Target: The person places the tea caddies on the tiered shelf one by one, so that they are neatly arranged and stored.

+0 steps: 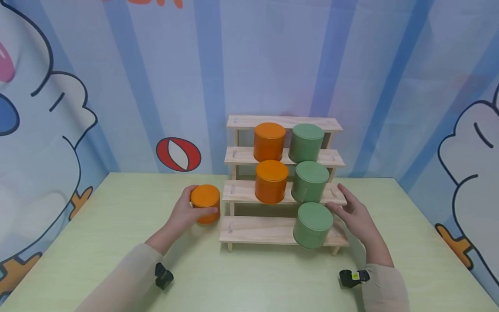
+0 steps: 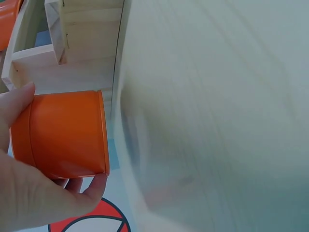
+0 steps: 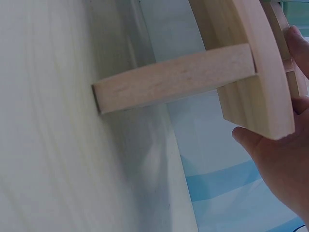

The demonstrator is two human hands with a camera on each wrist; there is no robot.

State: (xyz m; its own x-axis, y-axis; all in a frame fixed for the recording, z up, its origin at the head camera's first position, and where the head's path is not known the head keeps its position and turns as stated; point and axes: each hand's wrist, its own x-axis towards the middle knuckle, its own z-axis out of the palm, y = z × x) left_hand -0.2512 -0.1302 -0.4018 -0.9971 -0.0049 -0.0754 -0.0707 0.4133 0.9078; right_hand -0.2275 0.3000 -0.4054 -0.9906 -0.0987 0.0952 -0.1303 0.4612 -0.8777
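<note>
My left hand [image 1: 180,216] grips an orange canister [image 1: 205,204] just left of the wooden step shelf [image 1: 253,229]. Fingers and thumb wrap its sides in the left wrist view, where its rimmed base faces the tabletop. At the shelf's right end, my right hand [image 1: 360,221] has its fingers spread, the thumb close to the green canister [image 1: 313,227] on the lowest step. Its fingertips [image 3: 244,137] are right by the end of a shelf board [image 3: 270,92] in the right wrist view.
On the second step up stand an orange canister [image 1: 271,184] and a green canister [image 1: 310,184]. Another orange canister [image 1: 269,144] and green canister [image 1: 306,144] stand on the third. A blue striped cloth backdrop [image 1: 265,56] hangs behind the pale table [image 1: 265,281].
</note>
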